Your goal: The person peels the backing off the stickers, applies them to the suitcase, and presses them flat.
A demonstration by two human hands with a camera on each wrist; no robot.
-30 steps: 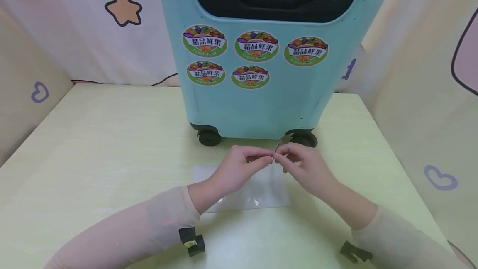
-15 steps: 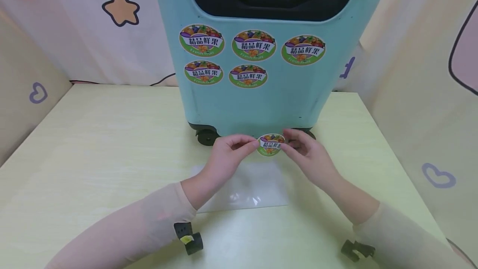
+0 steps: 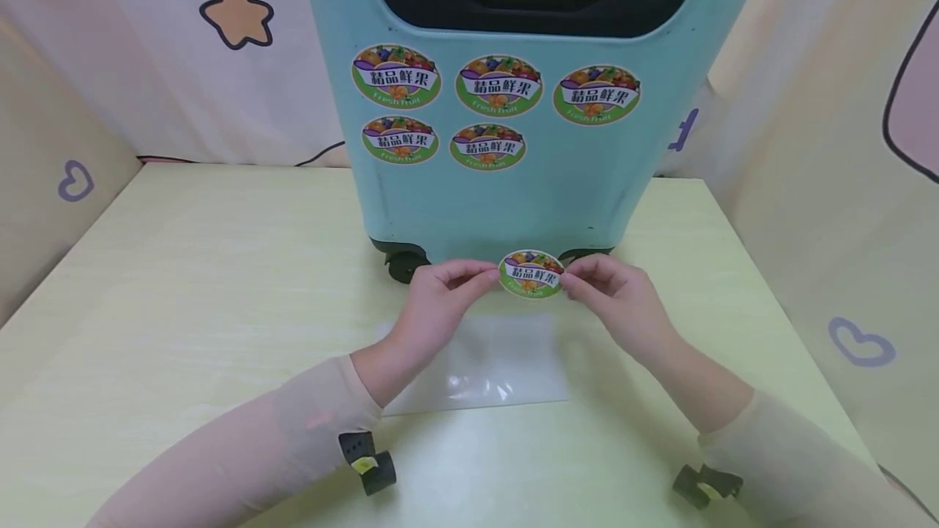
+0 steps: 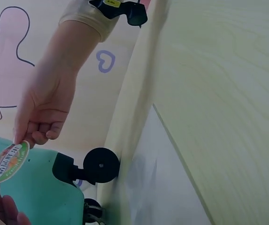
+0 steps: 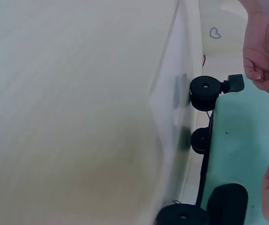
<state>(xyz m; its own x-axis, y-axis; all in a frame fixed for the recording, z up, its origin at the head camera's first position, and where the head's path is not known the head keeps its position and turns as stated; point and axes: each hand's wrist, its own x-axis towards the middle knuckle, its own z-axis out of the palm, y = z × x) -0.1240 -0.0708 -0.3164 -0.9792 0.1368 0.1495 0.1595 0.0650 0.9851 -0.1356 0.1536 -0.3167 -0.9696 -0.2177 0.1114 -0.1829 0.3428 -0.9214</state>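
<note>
An oval fruit sticker with a green rim is held up between both hands, its printed face toward the head camera. My left hand pinches its left edge with thumb and forefinger. At the opposite edge, my right hand pinches it the same way. Behind the hands stands a light blue suitcase carrying several matching stickers in two rows, three above and two below. In the left wrist view the sticker spans the gap between the two hands, apart from the suitcase.
A clear plastic sheet lies flat on the pale wooden table below the hands. The suitcase rests on black wheels. Printed cloth hangs behind and at both sides. A small camera is strapped to each wrist.
The sticker has turned from edge-on to face the head camera. Both hands have spread apart and risen slightly with it, each pinching an edge.
</note>
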